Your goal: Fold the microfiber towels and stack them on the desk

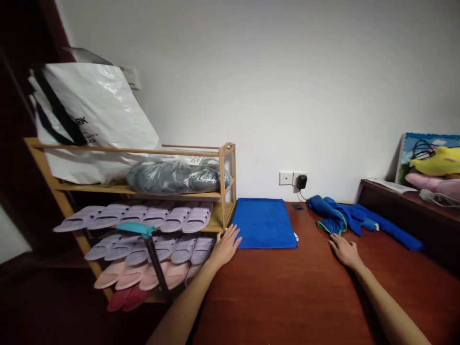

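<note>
A flat, folded blue cloth [265, 223] lies at the back left of the reddish-brown table [280, 297], with a small white tag at its right corner. My left hand [227, 243] rests at the table's left edge beside this cloth, fingers stretched out and holding nothing. On the right, my right hand [344, 251] lies on the tabletop with its fingers apart. Its fingertips are close to a crumpled blue cloth [332, 219] with green edging; whether they touch it I cannot tell. More blue fabric [391, 230] stretches rightward from there.
A wooden rack [226, 163] with rows of slippers [172, 247], a white bag [93, 105] and a plastic-wrapped grey bundle [176, 176] stands left. A teal-topped handle [136, 228] rises before it. A black charger [302, 181] is plugged in. Plush toys [438, 161] sit on a right-hand ledge.
</note>
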Motion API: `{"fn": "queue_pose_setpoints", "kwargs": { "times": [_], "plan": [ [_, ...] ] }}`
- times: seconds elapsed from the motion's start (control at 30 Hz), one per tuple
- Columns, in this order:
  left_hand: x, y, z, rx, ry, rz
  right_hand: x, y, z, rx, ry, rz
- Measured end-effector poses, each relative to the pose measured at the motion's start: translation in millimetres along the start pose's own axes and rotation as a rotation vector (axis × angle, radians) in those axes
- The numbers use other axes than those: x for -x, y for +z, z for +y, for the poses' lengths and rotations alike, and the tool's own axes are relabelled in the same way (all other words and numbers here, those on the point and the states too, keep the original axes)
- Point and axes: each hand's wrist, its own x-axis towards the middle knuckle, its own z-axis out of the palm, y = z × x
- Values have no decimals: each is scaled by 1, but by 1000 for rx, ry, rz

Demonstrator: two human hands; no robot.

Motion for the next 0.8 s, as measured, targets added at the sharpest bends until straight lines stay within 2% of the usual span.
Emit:
{"fn": "queue_pose_setpoints", "kwargs": {
  "times": [0.23, 0.33, 0.43, 0.5, 0.6, 0.67, 0.73, 0.8],
  "plan": [
    [2, 0, 2, -11, -11, 59, 122, -24, -16, -47, -212, 41],
    [1, 0, 2, -6, -5, 70, 159, -46, -19, -47, -182, 121],
    [-1, 1, 2, 0, -11, 77, 159, -62, -26, -121, -47, 261],
    [0, 1, 3, -1, -18, 85, 143, -63, -36, -117, -37, 310],
    [4, -2, 5, -15, -25, 108, 121, -48, -56, 20, -48, 169],
    [7, -5, 7, -31, -25, 125, 117, -33, -69, 64, -34, 87],
    [9, -10, 9, -48, -12, 137, 126, -25, -79, 63, -49, 82],
    [10, -16, 12, -56, 33, 137, 145, -28, -89, 82, -78, 96]
  ]
}}
